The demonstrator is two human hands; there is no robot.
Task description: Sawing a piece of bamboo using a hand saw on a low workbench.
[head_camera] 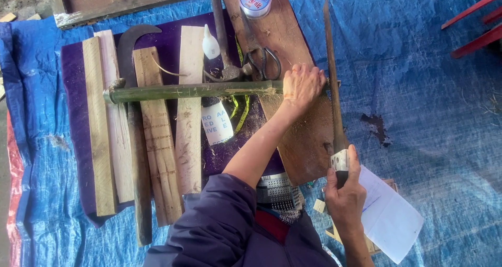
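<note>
Blue tarp (429,89) under purple cloth (73,115), plank (293,37)

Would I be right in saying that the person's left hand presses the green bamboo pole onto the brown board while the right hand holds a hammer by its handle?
Not quite. In the head view the left hand does press the green bamboo pole onto the brown board, but the right hand holds a long hand saw by its handle, not a hammer.

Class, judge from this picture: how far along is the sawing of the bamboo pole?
Done: sawdust lies on the board, so some cutting has happened. In hand: the left hand pins the green bamboo pole while the right hand holds the handsaw at its end. Left: whether the pole is cut through is hidden.
</note>
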